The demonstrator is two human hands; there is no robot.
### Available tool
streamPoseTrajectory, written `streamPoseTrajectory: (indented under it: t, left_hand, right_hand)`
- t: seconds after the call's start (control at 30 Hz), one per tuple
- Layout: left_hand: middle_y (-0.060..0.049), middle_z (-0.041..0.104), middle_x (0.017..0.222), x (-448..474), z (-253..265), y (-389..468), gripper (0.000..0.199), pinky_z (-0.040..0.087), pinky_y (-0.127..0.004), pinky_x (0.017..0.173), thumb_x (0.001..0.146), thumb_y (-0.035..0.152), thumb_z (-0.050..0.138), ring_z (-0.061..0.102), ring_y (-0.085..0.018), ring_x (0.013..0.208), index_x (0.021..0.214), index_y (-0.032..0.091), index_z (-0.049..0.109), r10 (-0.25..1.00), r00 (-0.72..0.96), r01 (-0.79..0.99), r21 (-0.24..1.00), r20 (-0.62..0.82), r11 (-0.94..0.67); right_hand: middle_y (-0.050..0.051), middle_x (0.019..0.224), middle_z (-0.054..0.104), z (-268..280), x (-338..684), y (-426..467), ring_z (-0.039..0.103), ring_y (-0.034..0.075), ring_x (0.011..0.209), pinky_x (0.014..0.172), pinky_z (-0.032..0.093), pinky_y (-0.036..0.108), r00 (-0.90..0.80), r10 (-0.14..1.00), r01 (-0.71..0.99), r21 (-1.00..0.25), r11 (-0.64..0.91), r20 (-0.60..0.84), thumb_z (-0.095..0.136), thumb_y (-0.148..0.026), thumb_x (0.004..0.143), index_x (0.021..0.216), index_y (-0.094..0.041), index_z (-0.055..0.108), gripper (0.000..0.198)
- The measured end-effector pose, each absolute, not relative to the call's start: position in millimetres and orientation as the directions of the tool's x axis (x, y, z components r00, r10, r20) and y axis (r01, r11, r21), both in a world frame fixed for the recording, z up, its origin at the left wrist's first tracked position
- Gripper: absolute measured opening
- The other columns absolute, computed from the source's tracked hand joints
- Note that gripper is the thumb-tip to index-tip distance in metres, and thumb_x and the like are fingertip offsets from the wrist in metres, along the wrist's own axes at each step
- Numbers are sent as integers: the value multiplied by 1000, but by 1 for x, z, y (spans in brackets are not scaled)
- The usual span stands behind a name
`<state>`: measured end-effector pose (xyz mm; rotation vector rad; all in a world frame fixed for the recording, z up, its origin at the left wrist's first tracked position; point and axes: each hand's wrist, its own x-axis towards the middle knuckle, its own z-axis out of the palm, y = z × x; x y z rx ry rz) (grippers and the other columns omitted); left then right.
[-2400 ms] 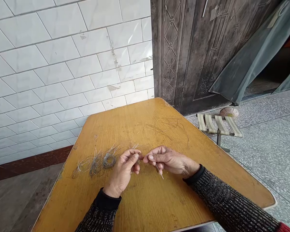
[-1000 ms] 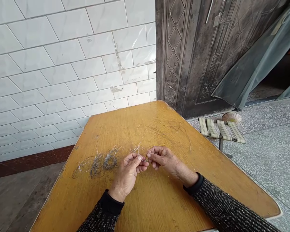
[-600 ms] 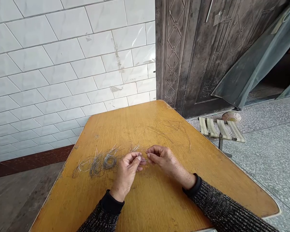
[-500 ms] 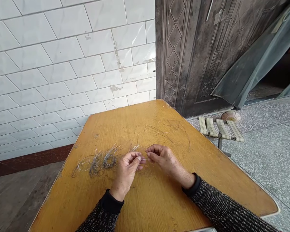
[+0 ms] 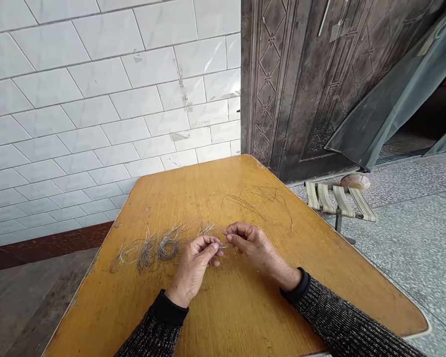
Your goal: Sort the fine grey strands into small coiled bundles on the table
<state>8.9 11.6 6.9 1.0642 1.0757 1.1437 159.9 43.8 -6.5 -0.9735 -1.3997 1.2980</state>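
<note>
A wooden counter spreads below the person's two hands. Over its middle, the right hand and left hand are pinched, a small gap between them. Loose strands sprawl toward the right edge; coiled bundles line up from near the left edge. One thin wire bridges both hands' fingertips.

No text can be read — not even on the pale patch on the door, between one and two o'clock.
</note>
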Motion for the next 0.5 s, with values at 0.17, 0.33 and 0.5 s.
streamPoseTrajectory:
  t: [0.17, 0.33, 0.5]
  left_hand:
    - [-1, 61, 74, 6, 3, 15, 17, 40, -18, 51, 69, 20, 67, 54, -7, 60, 83, 14, 62, 987, 117, -283, 948, -115, 144]
    - [-1, 58, 69, 6, 6, 15, 18, 41, -19, 54, 69, 26, 69, 53, -8, 60, 79, 12, 63, 979, 138, -356, 915, -152, 192]
    - [0, 58, 67, 6, 8, 14, 17, 41, -21, 54, 67, 27, 70, 53, -8, 57, 69, 13, 62, 976, 163, -359, 912, -147, 198]
  right_hand:
    - [-4, 54, 45, -8, 161, 43, 35, 8, 47, 46, 29, 22, -283, 948, -63, -989, 133, 146, 57, -35, 71, 68, -19, 56, 16]
    - [-4, 55, 48, -8, 159, 43, 39, 7, 47, 46, 33, 22, -274, 956, -130, -989, 71, 105, 60, -36, 69, 71, -18, 55, 19]
    - [-4, 57, 52, -8, 158, 44, 45, 8, 49, 48, 38, 22, -272, 961, -224, -974, -17, 46, 68, -40, 59, 72, -18, 55, 28]
